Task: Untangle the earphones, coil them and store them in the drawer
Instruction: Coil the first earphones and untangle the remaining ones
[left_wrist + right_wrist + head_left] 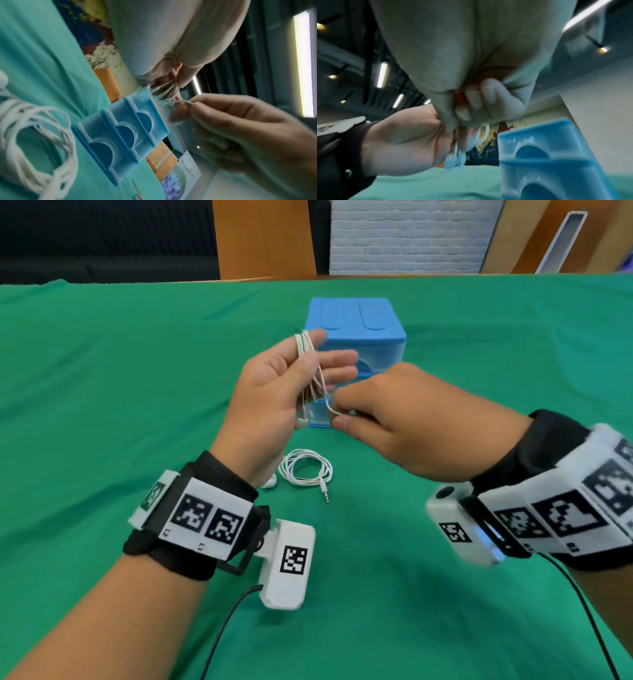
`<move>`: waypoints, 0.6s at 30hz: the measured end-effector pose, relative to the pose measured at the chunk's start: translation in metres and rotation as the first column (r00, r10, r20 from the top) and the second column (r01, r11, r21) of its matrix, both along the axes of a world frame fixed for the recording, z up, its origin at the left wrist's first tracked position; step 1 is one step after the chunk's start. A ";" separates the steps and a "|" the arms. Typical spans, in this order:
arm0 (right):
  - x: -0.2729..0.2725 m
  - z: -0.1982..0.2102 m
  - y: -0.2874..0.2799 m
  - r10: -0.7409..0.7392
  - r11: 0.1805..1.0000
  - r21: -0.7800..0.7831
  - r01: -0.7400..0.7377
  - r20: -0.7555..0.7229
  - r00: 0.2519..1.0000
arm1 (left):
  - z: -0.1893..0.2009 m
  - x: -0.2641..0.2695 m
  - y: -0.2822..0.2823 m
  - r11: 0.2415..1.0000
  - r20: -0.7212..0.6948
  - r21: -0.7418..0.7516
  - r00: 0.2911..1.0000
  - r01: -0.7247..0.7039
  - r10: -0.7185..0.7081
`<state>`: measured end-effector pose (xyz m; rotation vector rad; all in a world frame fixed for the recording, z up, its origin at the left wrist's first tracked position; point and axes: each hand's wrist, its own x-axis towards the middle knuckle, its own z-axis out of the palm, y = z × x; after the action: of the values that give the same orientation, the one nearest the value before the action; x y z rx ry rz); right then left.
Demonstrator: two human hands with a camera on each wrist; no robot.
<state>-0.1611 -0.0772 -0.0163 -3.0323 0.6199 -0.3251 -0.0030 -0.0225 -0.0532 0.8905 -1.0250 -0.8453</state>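
White earphones (310, 371) are looped in several turns over the fingers of my left hand (317, 361), whose thumb pins the strands against them. An earbud (300, 423) hangs below the palm. My right hand (337, 416) pinches the loose end of that cable between thumb and forefinger, just right of the loops; the left wrist view shows the same pinch on the cable (181, 101). A second pair of earphones (305, 468) lies coiled on the green cloth below my hands, its jack (326, 495) pointing towards me. The blue drawer unit (356, 337) stands right behind both hands.
The drawer unit's (120, 136) three translucent drawers look pushed in. The green tablecloth (479, 354) spreads wide to the left and right. Black cables run from both wrist cameras off the near edge.
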 end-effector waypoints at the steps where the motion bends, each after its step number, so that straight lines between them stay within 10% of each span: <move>1: -0.001 0.007 0.001 0.001 1.000 -0.031 -0.002 -0.014 1.000 | -0.001 -0.001 0.000 0.999 0.059 0.039 0.998 0.004 -0.006; 7: 0.001 0.017 -0.006 0.059 0.998 -0.035 -0.055 0.148 0.987 | -0.001 -0.001 0.000 0.992 0.237 0.099 0.967 0.073 -0.095; 18: 0.010 -0.018 -0.028 -0.092 0.889 0.437 -0.134 0.457 0.885 | -0.006 0.011 0.003 0.941 -0.099 0.260 0.975 0.218 -0.198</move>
<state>-0.1511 -0.1048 -0.0343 -2.3759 0.5268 -0.7600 0.0077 -0.0196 -0.0589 0.9834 -0.9661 -1.2098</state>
